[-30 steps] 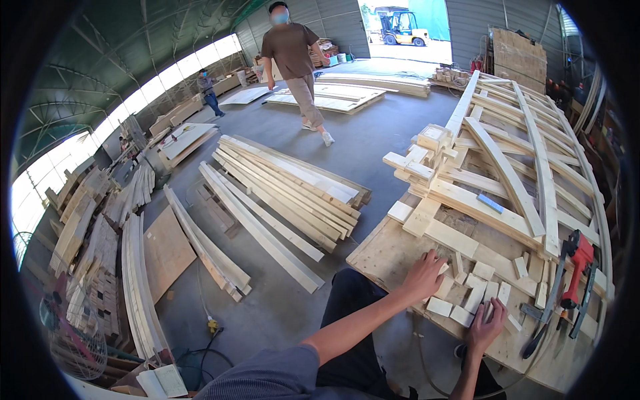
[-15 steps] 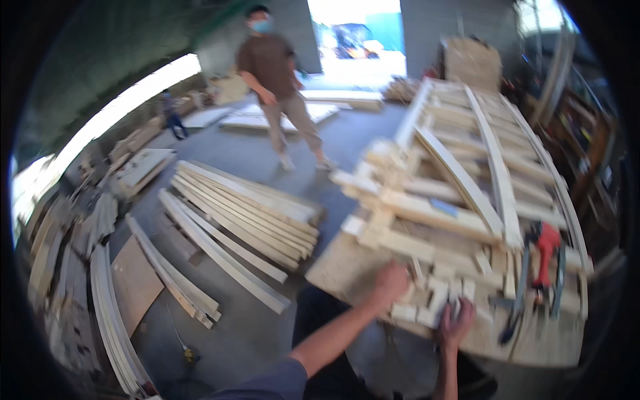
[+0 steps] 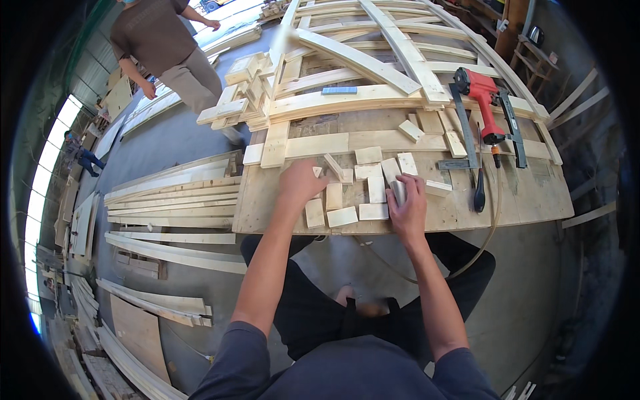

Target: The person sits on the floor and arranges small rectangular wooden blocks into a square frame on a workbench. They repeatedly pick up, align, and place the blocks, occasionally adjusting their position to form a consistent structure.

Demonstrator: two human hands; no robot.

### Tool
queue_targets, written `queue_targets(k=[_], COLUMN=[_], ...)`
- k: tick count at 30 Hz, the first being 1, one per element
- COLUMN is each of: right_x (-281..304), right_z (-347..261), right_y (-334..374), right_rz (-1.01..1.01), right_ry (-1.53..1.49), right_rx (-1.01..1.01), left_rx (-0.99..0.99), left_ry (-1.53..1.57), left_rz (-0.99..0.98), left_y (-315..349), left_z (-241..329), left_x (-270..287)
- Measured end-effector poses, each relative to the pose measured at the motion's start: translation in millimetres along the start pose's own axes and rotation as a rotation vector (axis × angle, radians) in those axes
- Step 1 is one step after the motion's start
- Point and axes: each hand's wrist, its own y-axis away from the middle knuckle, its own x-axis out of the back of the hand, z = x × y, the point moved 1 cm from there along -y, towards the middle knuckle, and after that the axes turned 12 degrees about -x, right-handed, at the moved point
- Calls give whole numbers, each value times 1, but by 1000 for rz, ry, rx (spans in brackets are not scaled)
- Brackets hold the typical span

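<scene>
We see our left hand (image 3: 300, 183) curled over the wide, flat wooden table (image 3: 537, 200). A small, pale wooden block (image 3: 317, 172) peeks out by its fingertips, but we cannot tell if they squeeze it. Our right hand (image 3: 409, 207) has its thumb and fingers closed on a short, light wooden block (image 3: 399, 192), which sits between them. Loose, pale yellow wooden blocks (image 3: 342, 217) lie between our two hands, some touching.
</scene>
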Motion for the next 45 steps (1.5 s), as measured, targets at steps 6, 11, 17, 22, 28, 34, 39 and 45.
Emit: queue_targets(k=[6,11,17,22,28,34,39,45], right_x=[0,0,-1,-2,-3,2,-1,1], right_z=[-6,-1,-2,-3,-5,-5,-9,-4], right_y=[0,-2,-1,0,0,-1,1,1], right_rz=[-29,-25,-43,-51,-66,-63,-72,-56], right_ry=[-1,3,-9,-8,-13,-15,-35,-2], right_rx=[5,9,1,4,-17,-28,-34,17], left_rx=[-133,-224,-234,-293,-355,-390,-457,-271], left_ry=[154,120,62,18,-2,229,257,170], left_rz=[337,261,220,143,107,182,231,141], left_y=[2,-13,-19,-25,-18,7,29,40], left_z=[-3,28,36,37,36,56,46,10], left_x=[19,17,-16,-44,-40,-24,-33,-25])
